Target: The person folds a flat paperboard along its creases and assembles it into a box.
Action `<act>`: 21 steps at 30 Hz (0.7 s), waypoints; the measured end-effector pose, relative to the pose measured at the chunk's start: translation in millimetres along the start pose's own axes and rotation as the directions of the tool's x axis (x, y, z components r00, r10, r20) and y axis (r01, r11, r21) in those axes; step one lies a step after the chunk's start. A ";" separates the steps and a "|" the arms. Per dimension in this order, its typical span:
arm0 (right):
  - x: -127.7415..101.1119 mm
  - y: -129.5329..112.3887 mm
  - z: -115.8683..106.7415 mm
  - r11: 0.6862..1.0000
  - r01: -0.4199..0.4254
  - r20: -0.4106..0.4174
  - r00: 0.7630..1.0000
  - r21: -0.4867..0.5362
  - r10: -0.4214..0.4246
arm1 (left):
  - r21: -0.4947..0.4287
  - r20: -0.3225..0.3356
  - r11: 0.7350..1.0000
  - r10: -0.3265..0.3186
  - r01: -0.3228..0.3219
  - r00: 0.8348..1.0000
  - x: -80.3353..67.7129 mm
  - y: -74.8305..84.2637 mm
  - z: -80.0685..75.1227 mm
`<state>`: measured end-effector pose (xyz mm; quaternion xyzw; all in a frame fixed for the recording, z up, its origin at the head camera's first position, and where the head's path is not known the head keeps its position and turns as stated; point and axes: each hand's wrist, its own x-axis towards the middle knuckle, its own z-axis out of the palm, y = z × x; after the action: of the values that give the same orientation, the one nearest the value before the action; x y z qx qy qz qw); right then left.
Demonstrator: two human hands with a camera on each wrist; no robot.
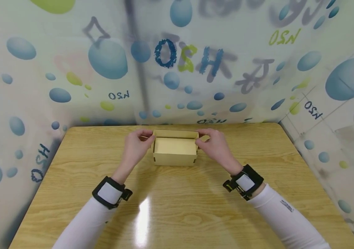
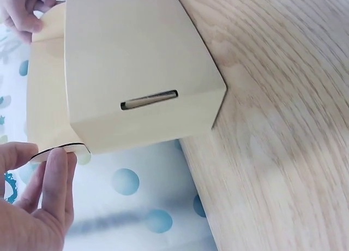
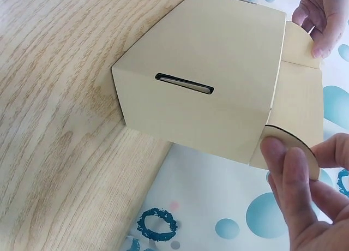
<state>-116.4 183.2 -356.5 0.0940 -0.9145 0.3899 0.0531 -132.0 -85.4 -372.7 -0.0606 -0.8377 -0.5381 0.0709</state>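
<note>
A small tan cardboard box (image 1: 175,159) stands upright near the table's far edge, its lid (image 1: 175,133) raised at the back. My left hand (image 1: 136,144) pinches the rounded side flap (image 2: 60,151) at the lid's left end between thumb and fingers. At the other end, my right hand (image 1: 215,143) has the matching flap (image 3: 294,144) between its thumb and fingertips. Both wrist views show a narrow slot near the box's corner. How deep the inside goes is hidden from the head view.
The wood-grain table (image 1: 177,207) spreads in front of the box and to both sides. Behind it hangs a pale curtain (image 1: 152,86) with blue and green dots and letters. Black straps with small cameras circle both wrists.
</note>
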 end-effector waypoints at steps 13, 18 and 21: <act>1.3 4.1 4.5 0.999 0.034 -0.015 0.999 -0.020 -0.035 | -0.078 -0.010 0.990 -0.114 0.113 0.993 2.7 6.3 5.6; 1.0 3.9 4.3 0.998 0.046 -0.022 0.999 -0.032 -0.046 | -0.078 -0.013 0.991 -0.111 0.109 0.994 3.5 7.0 7.1; 1.0 3.5 4.2 0.998 0.055 -0.029 0.998 -0.039 -0.056 | -0.075 -0.008 0.992 -0.098 0.097 0.995 4.0 6.6 7.3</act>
<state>-118.2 182.4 -361.7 0.1123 -0.9179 0.3721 0.0794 -135.2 -75.9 -369.0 -0.0191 -0.8186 -0.5721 0.0473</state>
